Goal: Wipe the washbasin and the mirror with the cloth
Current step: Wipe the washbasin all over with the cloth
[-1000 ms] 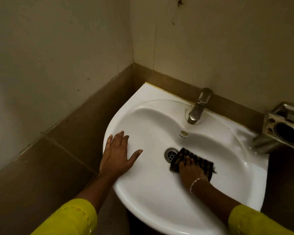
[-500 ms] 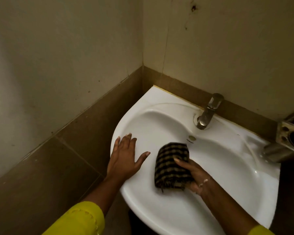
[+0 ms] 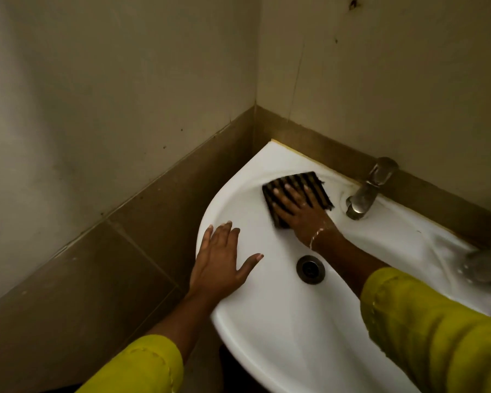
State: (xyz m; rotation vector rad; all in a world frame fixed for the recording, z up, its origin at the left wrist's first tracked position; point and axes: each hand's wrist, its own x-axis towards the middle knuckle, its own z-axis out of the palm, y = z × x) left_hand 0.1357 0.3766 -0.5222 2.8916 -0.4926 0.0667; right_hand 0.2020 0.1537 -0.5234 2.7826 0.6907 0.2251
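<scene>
The right hand is pressing flat, fingers spread, on the striped cloth at the washbasin's back-left slope, near the tap. The left hand is resting open, holding nothing, on the basin's left rim.

We see a dim, yellowish scene with no light source in view. The white washbasin is the brightest surface, with soft glare on its right rim. The cloth and the right hand are smeared by motion blur. The wide lens bends the walls near the edges, and the right corner goes soft.
</scene>
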